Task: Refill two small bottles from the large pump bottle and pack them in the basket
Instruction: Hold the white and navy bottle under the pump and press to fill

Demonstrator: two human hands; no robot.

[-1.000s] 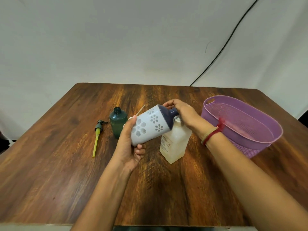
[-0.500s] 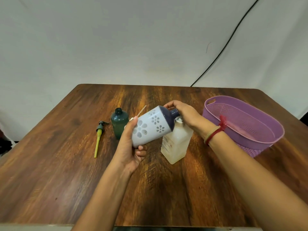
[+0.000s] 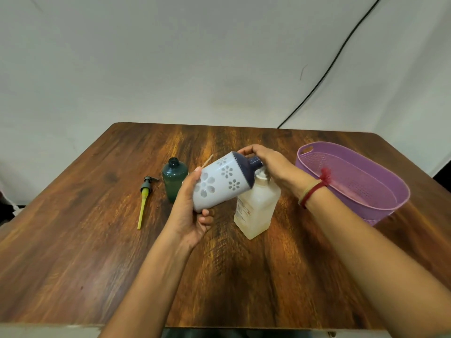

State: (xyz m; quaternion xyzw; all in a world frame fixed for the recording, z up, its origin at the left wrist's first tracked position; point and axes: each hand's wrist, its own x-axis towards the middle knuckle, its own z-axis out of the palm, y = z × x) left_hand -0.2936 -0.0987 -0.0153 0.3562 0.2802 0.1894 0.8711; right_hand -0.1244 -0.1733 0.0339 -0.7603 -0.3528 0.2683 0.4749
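My left hand point(image 3: 189, 211) grips the base of the large white bottle point(image 3: 220, 182), which has a flower pattern and a dark purple top and no pump on it. It is tilted with its neck down over the mouth of a small clear square bottle point(image 3: 256, 208) standing on the table. My right hand point(image 3: 271, 164) holds the necks where the two bottles meet. A small dark green bottle point(image 3: 173, 178) stands open to the left. The purple basket point(image 3: 351, 184) sits at the right with nothing in it.
A pump head with a yellow tube point(image 3: 144, 198) lies on the wooden table point(image 3: 73, 240) left of the green bottle. A thin stick point(image 3: 207, 161) shows behind the large bottle. A black cable point(image 3: 324, 74) runs down the white backdrop.
The pose is almost the same across the frames; the large bottle stays tilted over the clear bottle, and only the view shifts slightly.
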